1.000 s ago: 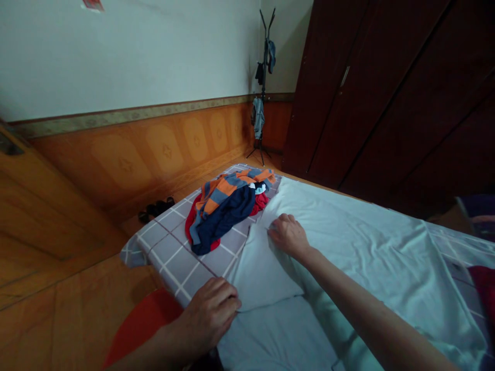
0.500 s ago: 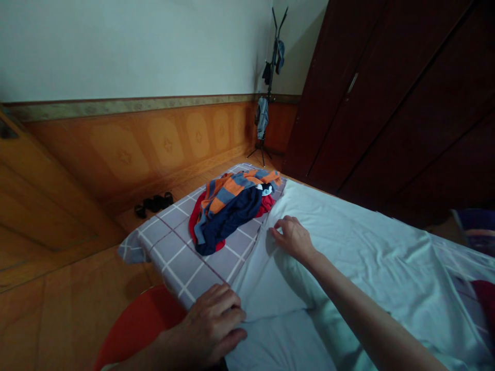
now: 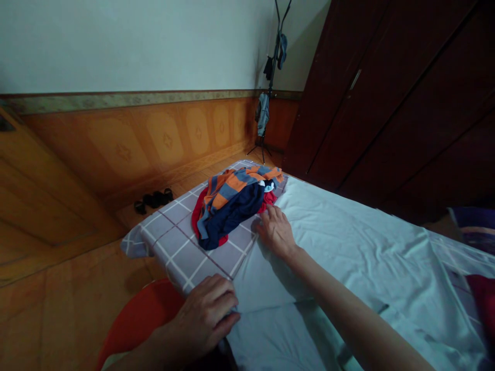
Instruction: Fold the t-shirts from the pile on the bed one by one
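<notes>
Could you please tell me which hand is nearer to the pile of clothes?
The right hand: its fingers are close beside the pile of clothes. The left hand is farther back, at the edge of the pale cloth.

Bedroom-like room in a home, checked bedding [image 3: 170,245], dark wardrobe [image 3: 371,113], coat rack [image 3: 274,67]

Left of centre in the frame, a low, open strip of checked cloth [image 3: 166,232] runs along the near side of the clothes pile [image 3: 232,201] and down to the left hand [image 3: 211,312], wide enough for a hand to pass. The pile blocks a level path across the centre, with the right hand [image 3: 275,231] close against its right end. The right forearm [image 3: 344,304] bars the way over the pale cloth [image 3: 356,232] toward the lower right.
</notes>
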`<action>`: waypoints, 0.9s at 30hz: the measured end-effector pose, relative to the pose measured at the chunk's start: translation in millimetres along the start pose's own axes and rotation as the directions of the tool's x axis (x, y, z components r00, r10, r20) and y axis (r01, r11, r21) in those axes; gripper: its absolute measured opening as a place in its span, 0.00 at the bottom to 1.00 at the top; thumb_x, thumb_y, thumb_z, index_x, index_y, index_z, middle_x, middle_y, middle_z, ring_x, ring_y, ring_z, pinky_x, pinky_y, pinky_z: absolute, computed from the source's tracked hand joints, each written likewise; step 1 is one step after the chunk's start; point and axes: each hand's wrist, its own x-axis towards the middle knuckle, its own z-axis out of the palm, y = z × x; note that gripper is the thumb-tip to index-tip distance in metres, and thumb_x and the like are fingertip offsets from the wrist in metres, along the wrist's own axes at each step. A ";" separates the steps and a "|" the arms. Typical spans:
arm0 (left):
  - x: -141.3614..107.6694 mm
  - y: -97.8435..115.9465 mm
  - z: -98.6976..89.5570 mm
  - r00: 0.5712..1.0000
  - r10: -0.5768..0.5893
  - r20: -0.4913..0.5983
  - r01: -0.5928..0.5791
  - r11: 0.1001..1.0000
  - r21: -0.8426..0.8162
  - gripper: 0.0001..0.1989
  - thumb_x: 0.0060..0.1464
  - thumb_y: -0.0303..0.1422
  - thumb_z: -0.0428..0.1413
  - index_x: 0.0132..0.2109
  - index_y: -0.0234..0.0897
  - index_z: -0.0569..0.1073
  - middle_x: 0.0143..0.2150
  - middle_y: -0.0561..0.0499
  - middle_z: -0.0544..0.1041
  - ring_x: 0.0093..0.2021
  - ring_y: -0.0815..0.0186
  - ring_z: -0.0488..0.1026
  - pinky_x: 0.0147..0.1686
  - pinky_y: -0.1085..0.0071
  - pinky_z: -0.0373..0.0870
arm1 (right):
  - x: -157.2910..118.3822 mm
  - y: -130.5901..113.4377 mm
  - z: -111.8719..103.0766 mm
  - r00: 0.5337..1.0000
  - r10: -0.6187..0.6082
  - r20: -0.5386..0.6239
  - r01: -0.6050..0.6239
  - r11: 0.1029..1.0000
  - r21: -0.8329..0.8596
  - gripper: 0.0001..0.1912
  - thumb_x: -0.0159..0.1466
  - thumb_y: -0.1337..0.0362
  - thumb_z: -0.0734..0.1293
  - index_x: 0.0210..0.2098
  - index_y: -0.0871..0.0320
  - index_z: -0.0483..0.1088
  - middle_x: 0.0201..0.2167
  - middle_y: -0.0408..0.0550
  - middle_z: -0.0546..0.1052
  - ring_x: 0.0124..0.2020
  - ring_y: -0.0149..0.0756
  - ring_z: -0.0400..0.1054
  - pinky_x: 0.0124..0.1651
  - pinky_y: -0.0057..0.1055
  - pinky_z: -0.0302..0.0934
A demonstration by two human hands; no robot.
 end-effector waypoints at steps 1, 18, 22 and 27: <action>1.6 1.2 -2.2 1.000 0.024 0.019 -0.024 1.000 -0.016 0.05 0.59 0.31 0.51 0.39 0.36 0.70 0.40 0.47 0.73 0.40 0.63 0.67 0.40 0.68 0.64 | -5.6 -2.3 -1.3 0.999 -0.048 -0.015 0.048 0.999 -0.009 0.16 0.64 0.62 0.61 0.49 0.63 0.68 0.57 0.60 0.63 0.57 0.49 0.53 0.56 0.39 0.52; 48.1 -17.5 0.5 0.983 0.137 0.120 -0.135 0.990 -0.029 0.09 0.62 0.32 0.49 0.40 0.37 0.73 0.39 0.49 0.76 0.42 0.64 0.71 0.45 0.65 0.64 | -118.9 18.3 -34.3 0.999 0.024 0.039 -0.021 0.997 -0.071 0.16 0.60 0.63 0.66 0.45 0.66 0.70 0.56 0.64 0.65 0.57 0.53 0.58 0.52 0.43 0.61; 73.3 -33.0 12.6 0.970 0.113 0.217 -0.130 0.989 0.066 0.22 0.60 0.36 0.52 0.59 0.35 0.64 0.63 0.42 0.62 0.64 0.56 0.56 0.60 0.58 0.55 | -150.3 20.1 -34.7 0.984 -0.152 0.089 0.153 0.988 0.002 0.26 0.59 0.61 0.67 0.56 0.61 0.64 0.60 0.58 0.63 0.60 0.52 0.57 0.55 0.48 0.59; 83.2 -39.8 12.9 0.910 0.110 0.400 -0.163 0.981 0.101 0.29 0.59 0.40 0.53 0.64 0.35 0.58 0.66 0.40 0.57 0.67 0.55 0.50 0.63 0.52 0.48 | -199.0 28.8 -50.2 0.994 -0.108 0.033 0.109 0.994 -0.025 0.21 0.60 0.63 0.66 0.52 0.62 0.68 0.57 0.60 0.67 0.58 0.54 0.60 0.55 0.51 0.61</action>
